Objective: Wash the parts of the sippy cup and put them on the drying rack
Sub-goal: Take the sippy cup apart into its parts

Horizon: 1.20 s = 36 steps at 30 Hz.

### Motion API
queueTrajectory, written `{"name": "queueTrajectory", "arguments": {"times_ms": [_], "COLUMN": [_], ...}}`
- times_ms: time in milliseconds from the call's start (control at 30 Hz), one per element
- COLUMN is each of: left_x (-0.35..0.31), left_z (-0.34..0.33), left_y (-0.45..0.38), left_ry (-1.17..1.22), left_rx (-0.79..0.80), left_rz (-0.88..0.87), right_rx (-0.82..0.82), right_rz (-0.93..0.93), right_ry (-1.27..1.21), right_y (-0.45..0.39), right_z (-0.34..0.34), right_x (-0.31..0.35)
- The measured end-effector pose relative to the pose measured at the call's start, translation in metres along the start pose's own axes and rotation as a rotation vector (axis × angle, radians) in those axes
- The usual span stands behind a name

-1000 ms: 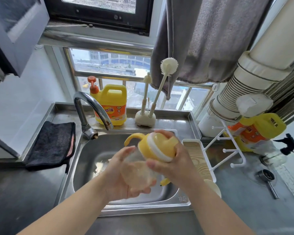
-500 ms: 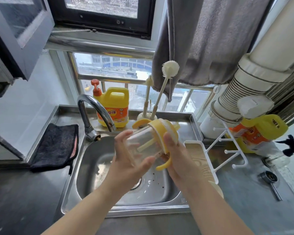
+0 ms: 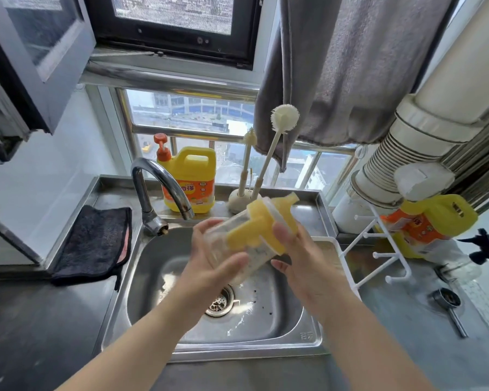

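The sippy cup (image 3: 254, 235) has a yellow lid and clear body. The dish soap bottle (image 3: 191, 180) is yellow with an orange label. The cloth (image 3: 93, 244) is black, the drying rack (image 3: 378, 249) white.

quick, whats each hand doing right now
Left hand: grips the clear plastic body of the yellow-lidded sippy cup.
Right hand: grips the cup's yellow lid end, over the steel sink.
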State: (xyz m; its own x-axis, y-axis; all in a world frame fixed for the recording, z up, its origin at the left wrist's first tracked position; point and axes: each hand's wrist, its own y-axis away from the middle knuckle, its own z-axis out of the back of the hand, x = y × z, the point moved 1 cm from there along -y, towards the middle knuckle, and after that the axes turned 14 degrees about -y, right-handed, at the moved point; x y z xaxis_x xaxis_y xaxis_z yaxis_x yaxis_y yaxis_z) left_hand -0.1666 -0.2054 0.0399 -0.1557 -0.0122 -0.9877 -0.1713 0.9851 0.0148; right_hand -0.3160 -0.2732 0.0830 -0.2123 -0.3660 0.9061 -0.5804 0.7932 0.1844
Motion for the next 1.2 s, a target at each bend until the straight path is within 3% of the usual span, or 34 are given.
{"name": "queueTrajectory", "arguments": {"times_ms": [133, 233, 300, 400, 500, 633, 767, 933, 1067, 1200], "left_x": [0.006, -0.001, -0.006, -0.011, -0.006, 0.002, 0.012, 0.021, 0.028, 0.038], "left_z": [0.001, 0.007, 0.01, 0.016, 0.024, 0.028, 0.033, 0.039, 0.044, 0.036], "left_y": [0.004, 0.003, 0.003, 0.006, 0.007, 0.006, 0.008, 0.015, 0.017, 0.02], "left_ry": [-0.174, -0.162, -0.039, 0.11, 0.293, 0.194, 0.173, -0.188, -0.643, -0.786], "left_rx": [-0.024, -0.003, 0.146, 0.378, 0.366, 0.392, 0.275, 0.14, 0.265, 0.324], "left_rz": [-0.119, 0.019, 0.157, 0.202, 0.233, 0.133, 0.134, 0.161, 0.125, 0.131], "right_rx": [-0.08, -0.096, -0.041, 0.05, 0.124, 0.098, 0.025, -0.052, -0.047, -0.002], "right_rz": [-0.064, 0.033, 0.078, 0.093, 0.093, 0.114, 0.133, 0.116, 0.044, -0.015], "right_ry": [-0.078, -0.016, -0.002, -0.077, -0.088, -0.15, -0.109, -0.035, 0.02, 0.126], "right_y": [-0.004, -0.005, -0.005, -0.004, -0.005, -0.004, -0.002, 0.002, 0.006, 0.009], "right_z": [-0.002, 0.003, 0.007, 0.013, 0.013, 0.01, 0.008, 0.011, 0.016, 0.016], "right_x": [-0.004, -0.006, -0.004, 0.005, 0.017, 0.02, 0.01, -0.01, -0.03, -0.043]}}
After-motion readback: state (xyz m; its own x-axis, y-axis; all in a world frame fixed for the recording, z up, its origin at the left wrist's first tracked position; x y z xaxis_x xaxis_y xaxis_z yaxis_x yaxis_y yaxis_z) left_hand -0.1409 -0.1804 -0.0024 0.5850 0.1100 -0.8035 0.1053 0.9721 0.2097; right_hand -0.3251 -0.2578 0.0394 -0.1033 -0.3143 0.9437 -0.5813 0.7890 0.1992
